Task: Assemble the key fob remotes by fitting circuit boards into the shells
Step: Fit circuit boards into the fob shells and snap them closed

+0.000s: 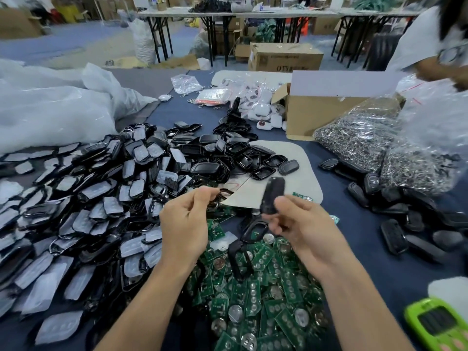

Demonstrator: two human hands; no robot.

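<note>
Evidently far from done: right hand [304, 229] grips a blurred fob [274, 191]; left hand [187, 221] is curled, contents unclear. A few fobs lie at 3 o'clock [395, 231], while boards [266, 287] at 6 and shells [88, 211] at 9 lie heaped, unassembled.

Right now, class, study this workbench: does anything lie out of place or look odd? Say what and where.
One circuit board lies alone on the grey mat, and a second on the blue cloth to its right, both apart from the board pile nearer the camera. Nothing looks broken or spilled.
</note>
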